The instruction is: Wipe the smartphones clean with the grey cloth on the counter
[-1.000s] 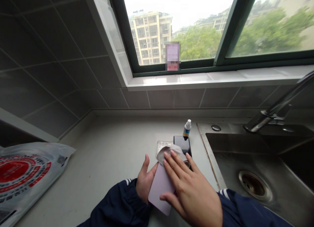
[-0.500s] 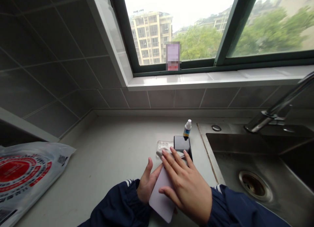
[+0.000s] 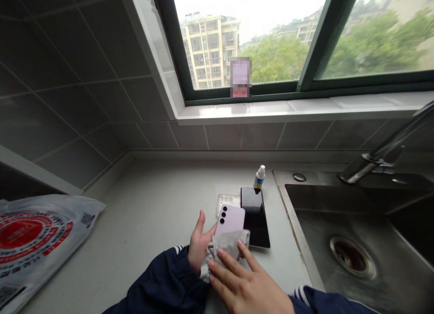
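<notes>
A light-purple smartphone (image 3: 231, 219) lies back side up in my left hand (image 3: 200, 246), its three camera lenses at the top left. That hand supports it from the left and below, thumb raised clear of the edge. My right hand (image 3: 246, 278) presses a crumpled grey-white cloth (image 3: 230, 244) onto the phone's lower back, fingers stretched over it. The cloth hides the lower part of the phone. Just beyond, a clear phone case (image 3: 224, 200) rests on the counter. Beside the phone on the right lies a dark glossy-screened device (image 3: 255, 221).
A small white-capped bottle (image 3: 259, 177) stands behind the dark device. To the right is a steel sink (image 3: 359, 223) with a faucet (image 3: 369, 162). A printed plastic bag (image 3: 44, 232) lies at the left on the pale counter (image 3: 152, 205). A window is ahead.
My right hand has drawn the cloth down the phone's back toward me, uncovering the camera lenses and the dark device. My left hand stays nearly in place.
</notes>
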Demonstrator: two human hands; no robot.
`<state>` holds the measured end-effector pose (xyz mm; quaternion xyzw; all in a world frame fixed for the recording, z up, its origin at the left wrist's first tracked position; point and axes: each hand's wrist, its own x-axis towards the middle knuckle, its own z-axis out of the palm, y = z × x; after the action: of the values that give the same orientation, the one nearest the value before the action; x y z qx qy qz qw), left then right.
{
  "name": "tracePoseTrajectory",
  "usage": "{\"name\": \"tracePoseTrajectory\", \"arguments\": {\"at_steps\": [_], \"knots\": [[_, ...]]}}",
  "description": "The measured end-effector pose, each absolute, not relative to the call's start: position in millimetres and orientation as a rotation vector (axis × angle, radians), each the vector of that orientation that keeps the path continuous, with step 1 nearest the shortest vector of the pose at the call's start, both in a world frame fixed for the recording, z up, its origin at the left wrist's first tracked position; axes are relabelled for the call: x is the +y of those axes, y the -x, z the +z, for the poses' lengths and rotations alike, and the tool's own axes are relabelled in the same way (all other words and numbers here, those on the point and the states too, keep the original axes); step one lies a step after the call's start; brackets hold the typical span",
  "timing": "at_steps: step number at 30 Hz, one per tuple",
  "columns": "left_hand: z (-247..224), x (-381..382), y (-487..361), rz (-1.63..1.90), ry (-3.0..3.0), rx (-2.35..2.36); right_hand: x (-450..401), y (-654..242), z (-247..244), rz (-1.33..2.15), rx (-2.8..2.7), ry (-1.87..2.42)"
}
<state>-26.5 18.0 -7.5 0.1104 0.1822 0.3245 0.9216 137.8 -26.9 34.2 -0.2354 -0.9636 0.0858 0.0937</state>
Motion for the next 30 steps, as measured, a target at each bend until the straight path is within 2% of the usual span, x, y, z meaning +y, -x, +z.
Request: {"name": "tracePoseTrajectory", "arguments": {"at_steps": [3,5,8,10,15,20,30], "knots": [[-4.6,16.1,21.9,0.659,-0.14,0.361,-21.2,-146.9,55.1,0.538,-2.92,0.7],[-3.0,14.5,18.5,0.7,-0.14,0.346,-18.1,-152.4,64.2,0.659,-2.92,0.865],[-3.2,13.6,16.6,0.726,-0.159,0.342,-13.9,-157.3,67.4,0.62,-2.818,1.199],[-4.7,13.9,16.9,0.725,-0.171,0.356,-10.7,-157.9,63.7,0.54,-2.75,1.278],[-7.3,12.7,17.0,0.763,-0.219,0.324,-8.5,-152.2,45.1,0.4,-2.656,1.249],[-4.6,11.1,15.1,0.721,-0.182,0.299,-20.3,-144.0,30.7,0.417,-2.708,1.079],[-4.5,15.1,21.3,0.649,-0.157,0.337,-26.3,-151.6,42.5,0.182,-2.944,0.669]]}}
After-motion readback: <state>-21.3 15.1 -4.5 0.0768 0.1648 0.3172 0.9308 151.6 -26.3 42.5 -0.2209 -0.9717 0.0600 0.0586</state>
